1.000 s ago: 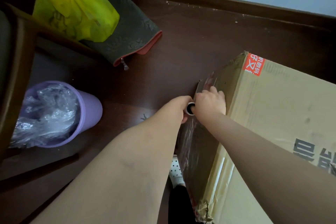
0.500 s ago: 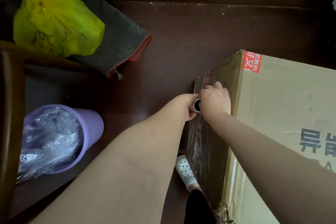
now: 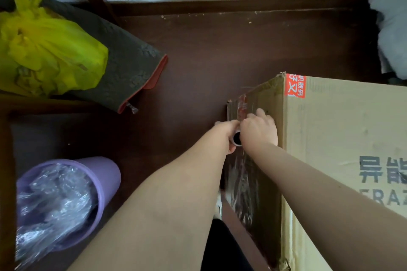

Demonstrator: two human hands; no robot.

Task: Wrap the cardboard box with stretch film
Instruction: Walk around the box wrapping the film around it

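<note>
A large cardboard box (image 3: 343, 143) with a red sticker and dark printed characters stands on the dark floor at the right. Shiny stretch film (image 3: 242, 191) covers its left side face. Both hands hold a stretch film roll (image 3: 236, 138) against that face, near the far corner; only the roll's white end with a dark core shows between them. My left hand (image 3: 226, 132) grips the roll from the left. My right hand (image 3: 258, 130) is closed over it from the right, fingers resting on the box side.
A purple bin (image 3: 66, 202) lined with crumpled clear plastic stands at the lower left. A yellow plastic bag (image 3: 48, 48) lies on a grey cushion (image 3: 130, 70) on a wooden chair. A dark skirting board (image 3: 231, 6) runs along the far wall. A grey bundle (image 3: 392, 28) sits far right.
Both hands with the roll have slid farther along the box's left side toward its far corner, laying out more film. The view has tilted up, showing more wall.
</note>
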